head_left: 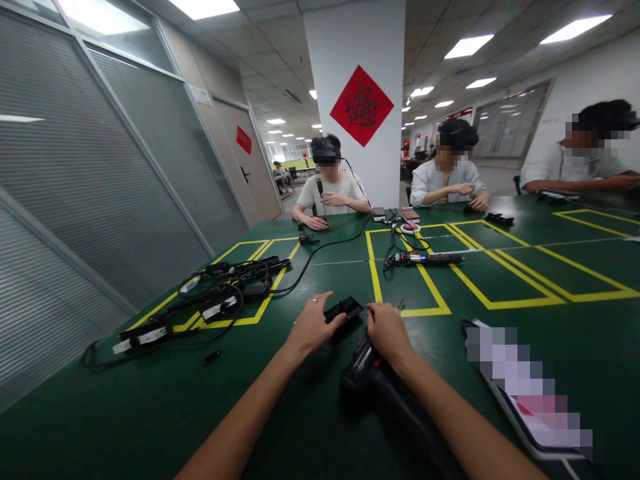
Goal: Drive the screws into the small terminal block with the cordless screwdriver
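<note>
My left hand [315,327] grips a black rectangular plastic part [353,308], thumb on the near side and fingers along the far side. Just right of that part, my right hand [389,331] has its fingers curled together. A thin, short rod [401,304] shows beyond its knuckles; what the fingertips hold is too small to make out. Under my right hand and forearm lies a black power drill [357,367] with red marks, partly hidden by the arm.
Black cables and adapters [240,273] heap on the left, near a small black piece [212,358]. A black pen-shaped tool [425,259] lies ahead, inside yellow tape outlines. A tablet-like device [525,400] rests at right. Three people with headsets sit across the green table [280,427].
</note>
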Motion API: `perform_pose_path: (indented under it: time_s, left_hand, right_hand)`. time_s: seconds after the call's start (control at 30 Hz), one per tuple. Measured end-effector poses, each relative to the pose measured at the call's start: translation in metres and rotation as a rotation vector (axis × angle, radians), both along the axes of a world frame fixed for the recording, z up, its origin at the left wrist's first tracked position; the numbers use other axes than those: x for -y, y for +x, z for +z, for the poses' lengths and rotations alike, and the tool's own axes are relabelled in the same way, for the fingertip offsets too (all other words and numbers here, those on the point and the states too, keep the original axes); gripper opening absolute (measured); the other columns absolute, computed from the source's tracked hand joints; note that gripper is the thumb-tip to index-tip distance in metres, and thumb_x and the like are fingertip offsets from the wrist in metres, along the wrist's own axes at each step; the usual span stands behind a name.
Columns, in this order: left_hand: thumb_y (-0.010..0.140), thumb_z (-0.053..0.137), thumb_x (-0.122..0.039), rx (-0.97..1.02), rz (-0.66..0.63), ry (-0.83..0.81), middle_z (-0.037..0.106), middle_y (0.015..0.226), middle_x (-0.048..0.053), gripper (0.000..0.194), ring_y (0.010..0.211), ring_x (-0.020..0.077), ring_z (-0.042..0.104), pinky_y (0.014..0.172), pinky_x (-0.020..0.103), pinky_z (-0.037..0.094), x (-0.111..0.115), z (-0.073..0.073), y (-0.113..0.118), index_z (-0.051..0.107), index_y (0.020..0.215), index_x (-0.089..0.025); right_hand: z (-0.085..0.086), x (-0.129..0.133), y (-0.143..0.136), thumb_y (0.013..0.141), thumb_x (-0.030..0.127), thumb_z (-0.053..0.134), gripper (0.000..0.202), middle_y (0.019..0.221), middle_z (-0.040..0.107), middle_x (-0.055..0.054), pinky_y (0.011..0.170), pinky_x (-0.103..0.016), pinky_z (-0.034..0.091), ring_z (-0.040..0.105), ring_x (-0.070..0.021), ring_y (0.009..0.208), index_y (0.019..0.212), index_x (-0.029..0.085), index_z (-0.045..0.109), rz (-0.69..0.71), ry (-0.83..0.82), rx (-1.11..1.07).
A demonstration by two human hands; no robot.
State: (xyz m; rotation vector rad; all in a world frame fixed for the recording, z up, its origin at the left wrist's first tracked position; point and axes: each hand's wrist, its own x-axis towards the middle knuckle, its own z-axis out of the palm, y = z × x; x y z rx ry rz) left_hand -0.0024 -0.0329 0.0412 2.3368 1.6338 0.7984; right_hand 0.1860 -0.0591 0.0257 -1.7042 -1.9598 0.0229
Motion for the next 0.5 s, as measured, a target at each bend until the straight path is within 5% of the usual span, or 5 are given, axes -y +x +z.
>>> perform_pose_path:
  time_s: [0.07, 0.17, 0.27, 0.37, 0.5]
  left_hand:
    - [0.069, 0.057, -0.043, -0.049, -0.082, -0.050, 0.048, 0.118, 0.010, 0.063, 0.110, 0.0236, 0.045, 0.095, 0.035, 0.035, 0.002, 0.002, 0.019, 0.039, 0.124, -0.020]
    - [0.074, 0.052, -0.038, -0.082, -0.068, -0.070, 0.051, 0.112, 0.008, 0.047, 0.103, 0.0211, 0.049, 0.092, 0.033, 0.037, 0.005, 0.006, 0.033, 0.046, 0.118, -0.022]
    - [0.076, 0.047, -0.042, -0.071, 0.022, -0.037, 0.050, 0.111, 0.008, 0.042, 0.098, 0.0204, 0.052, 0.089, 0.032, 0.040, 0.013, 0.020, 0.012, 0.050, 0.113, -0.021]
    - [0.076, 0.040, -0.051, -0.139, 0.203, -0.048, 0.049, 0.111, 0.008, 0.045, 0.094, 0.0220, 0.053, 0.084, 0.034, 0.042, 0.029, 0.037, -0.061, 0.053, 0.107, -0.020]
    - [0.068, 0.043, -0.056, -0.311, 0.569, -0.132, 0.054, 0.106, 0.010, 0.053, 0.093, 0.0283, 0.053, 0.082, 0.040, 0.042, 0.068, 0.039, -0.211, 0.052, 0.102, -0.017]
  right_hand:
    - [-0.001, 0.000, 0.000, 0.085, 0.026, 0.050, 0.019, 0.100, 0.061, -0.004, 0.078, -0.040, 0.046, 0.058, -0.0179, 0.089, 0.100, 0.016, 0.057, 0.004, 0.004, 0.005]
    - [-0.002, -0.001, 0.001, 0.085, 0.026, 0.050, 0.019, 0.100, 0.061, -0.004, 0.078, -0.040, 0.046, 0.058, -0.0177, 0.089, 0.100, 0.016, 0.057, 0.009, 0.013, 0.012]
    - [-0.003, -0.001, 0.001, 0.085, 0.026, 0.050, 0.018, 0.099, 0.061, -0.004, 0.077, -0.039, 0.046, 0.059, -0.0175, 0.088, 0.100, 0.016, 0.057, 0.014, 0.024, 0.017]
    - [-0.004, -0.002, 0.001, 0.085, 0.026, 0.050, 0.018, 0.098, 0.061, -0.003, 0.077, -0.039, 0.047, 0.059, -0.0171, 0.087, 0.099, 0.016, 0.058, 0.015, 0.030, 0.022]
    - [-0.003, -0.001, 0.000, 0.085, 0.026, 0.051, 0.018, 0.097, 0.062, -0.003, 0.076, -0.039, 0.047, 0.059, -0.0171, 0.087, 0.098, 0.016, 0.058, 0.007, 0.037, 0.027]
